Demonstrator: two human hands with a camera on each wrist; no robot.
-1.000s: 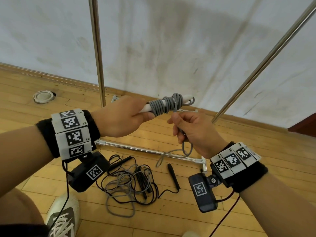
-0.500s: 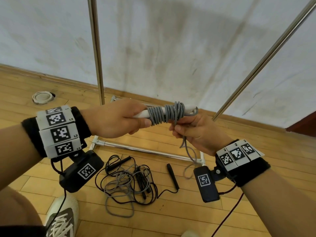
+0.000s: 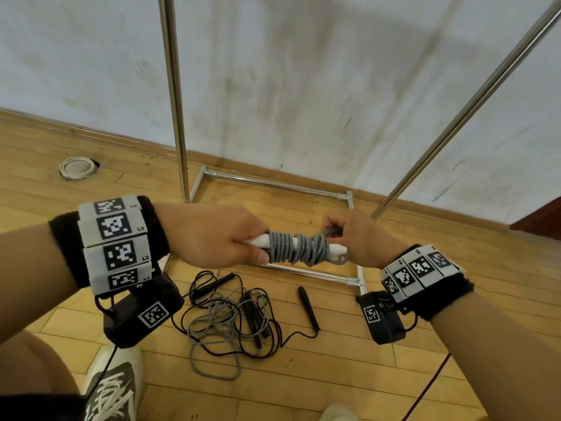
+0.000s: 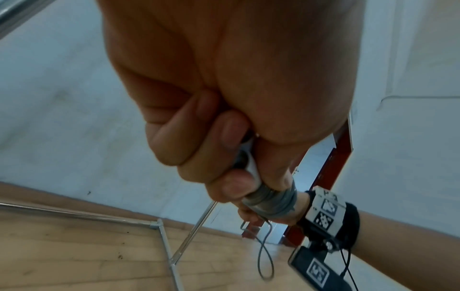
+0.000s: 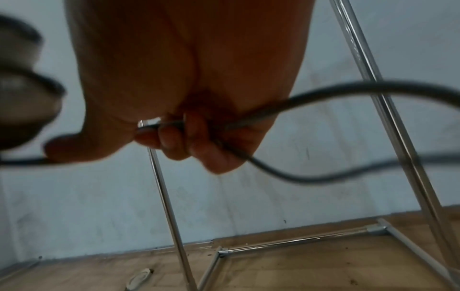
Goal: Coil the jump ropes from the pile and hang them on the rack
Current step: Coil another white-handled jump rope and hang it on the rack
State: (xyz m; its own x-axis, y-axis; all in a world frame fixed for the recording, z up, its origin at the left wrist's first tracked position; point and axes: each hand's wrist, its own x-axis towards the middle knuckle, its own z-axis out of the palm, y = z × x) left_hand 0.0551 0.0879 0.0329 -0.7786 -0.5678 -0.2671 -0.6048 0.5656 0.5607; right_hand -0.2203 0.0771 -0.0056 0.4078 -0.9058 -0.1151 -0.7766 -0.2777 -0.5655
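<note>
Nearest you, the pile (image 3: 230, 317) of tangled ropes lay on the floor (image 3: 318, 387) below your wrists. Above it, your left hand (image 3: 212, 235) clenched the white handles (image 3: 258, 240), holding the grey rope (image 3: 296, 248) bundle level, its long axis running left to right. Your right hand (image 3: 353, 235) pinched the loose end at the bundle's right tip. Beyond stood the rack (image 3: 174, 95), so the hang looked like a forward reach

Wall (image 3: 303, 71): pale, whitish, scuffed with dark smudges and streaks. Skirting board (image 3: 91, 133): wood, along the wall's foot. Floor (image 3: 349, 360): light wooden planks, glossy. Round white fitting (image 3: 77, 168): set in the floor near the skirting, left. Dark red-brown door frame (image 3: 540, 217): far right edge.
</note>
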